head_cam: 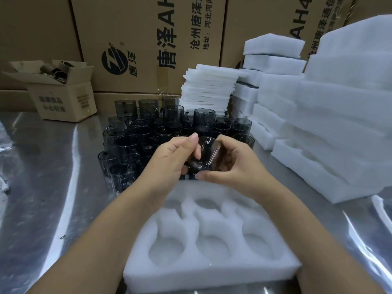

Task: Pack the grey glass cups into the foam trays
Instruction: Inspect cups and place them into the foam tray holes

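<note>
A grey glass cup [206, 154] is tilted on its side between both hands, above the far edge of a white foam tray [212, 268]. My left hand [171, 160] pinches one side of it with thumb and fingers. My right hand [231, 162] curls round the other side, thumb under the base. All the visible round pockets of the tray hold nothing. Behind the hands, several grey glass cups [131, 145] stand packed together on the metal table, some stacked on others.
Stacks of white foam trays [331, 132] and thin foam sheets [209, 88] fill the right side. A small open cardboard box [63, 98] sits at the back left. Large printed cartons [148, 39] form the back wall. The table [42, 177] is shiny metal.
</note>
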